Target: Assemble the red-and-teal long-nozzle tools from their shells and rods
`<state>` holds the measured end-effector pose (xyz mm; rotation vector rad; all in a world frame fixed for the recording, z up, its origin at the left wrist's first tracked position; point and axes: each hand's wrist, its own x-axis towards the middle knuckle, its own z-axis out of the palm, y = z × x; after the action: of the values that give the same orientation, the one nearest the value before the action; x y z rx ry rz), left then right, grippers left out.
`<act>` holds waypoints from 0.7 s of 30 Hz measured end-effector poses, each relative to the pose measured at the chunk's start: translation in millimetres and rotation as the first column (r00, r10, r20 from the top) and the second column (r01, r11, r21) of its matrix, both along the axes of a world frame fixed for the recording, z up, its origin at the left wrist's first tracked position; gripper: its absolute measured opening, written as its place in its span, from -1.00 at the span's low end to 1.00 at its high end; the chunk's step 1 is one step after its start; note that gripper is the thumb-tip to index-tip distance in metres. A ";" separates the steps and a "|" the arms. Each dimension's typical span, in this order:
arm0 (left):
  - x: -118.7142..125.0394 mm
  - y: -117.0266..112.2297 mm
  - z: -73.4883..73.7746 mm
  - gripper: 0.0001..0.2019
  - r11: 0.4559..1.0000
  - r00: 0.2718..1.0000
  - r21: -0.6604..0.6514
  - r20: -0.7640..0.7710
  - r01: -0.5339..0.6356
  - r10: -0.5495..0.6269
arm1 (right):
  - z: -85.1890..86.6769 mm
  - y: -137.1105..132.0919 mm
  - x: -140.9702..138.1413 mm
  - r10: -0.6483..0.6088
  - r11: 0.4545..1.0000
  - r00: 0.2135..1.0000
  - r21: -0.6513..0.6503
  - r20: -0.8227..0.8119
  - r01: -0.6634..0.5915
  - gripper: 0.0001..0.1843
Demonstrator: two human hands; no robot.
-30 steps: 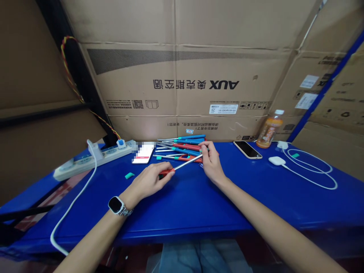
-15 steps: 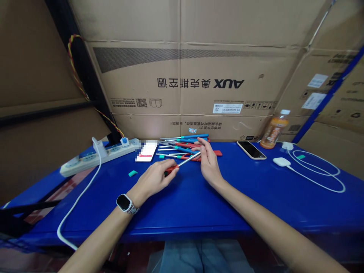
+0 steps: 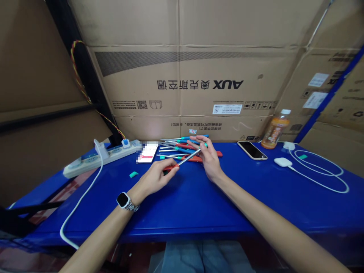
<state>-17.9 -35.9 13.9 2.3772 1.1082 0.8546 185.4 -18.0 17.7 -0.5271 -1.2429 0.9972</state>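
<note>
My left hand (image 3: pixel 155 178) is closed on the red handle of a screwdriver (image 3: pixel 186 159), whose metal shaft slants up to the right just above the blue table (image 3: pixel 199 201). My right hand (image 3: pixel 209 159) is at the shaft's tip, fingers curled, pinching a small teal cap (image 3: pixel 205 145) against it. Right behind both hands lies a pile of screwdrivers (image 3: pixel 176 146) with red and blue handles, several with teal-capped tips. Another loose teal cap (image 3: pixel 133 174) lies on the table left of my left hand. A watch is on my left wrist.
A white power strip (image 3: pixel 93 160) with a trailing cable lies at the left. A phone (image 3: pixel 148 152) sits by the pile and another phone (image 3: pixel 252 150) to the right. An orange bottle (image 3: pixel 274 132), white charger (image 3: pixel 283 162) and coiled cable (image 3: pixel 321 172) are far right. Cardboard boxes (image 3: pixel 182 87) wall the back.
My right hand rose off the pile and brought a teal cap to the shaft's tip. My left hand stayed put, tilting the screwdriver a little higher.
</note>
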 end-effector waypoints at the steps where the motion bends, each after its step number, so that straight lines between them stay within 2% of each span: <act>1: 0.3 0.3 -0.3 -0.68 1.000 1.000 -0.012 0.013 0.001 -0.001 | 0.9 -1.2 -1.6 -0.013 1.000 1.000 0.017 0.000 0.013 -0.61; 5: 0.3 0.5 -1.3 -0.68 1.000 1.000 -0.010 0.031 -0.002 0.002 | -0.4 -2.3 -5.8 -0.055 0.997 0.998 0.044 -0.003 0.055 -0.64; 10: -5.6 -0.5 -0.3 -0.71 0.997 0.999 0.075 -0.034 -0.022 0.025 | -7.2 3.8 7.9 -0.002 0.997 0.996 -0.074 0.086 0.008 -0.60; 15: -9.2 -1.8 1.4 -0.70 0.995 0.997 0.101 -0.083 0.004 0.004 | -9.1 6.9 25.3 -0.075 0.987 0.993 -0.135 0.094 0.088 -0.69; 21: -14.6 0.6 -0.4 -0.72 0.995 0.993 0.092 -0.120 0.033 -0.022 | -5.6 2.2 29.4 -0.002 0.985 0.996 -0.174 0.094 0.019 -0.58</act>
<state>-32.5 -35.3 13.5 2.5437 1.0993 0.7803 214.8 -15.8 12.2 -0.7232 -1.2400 1.0893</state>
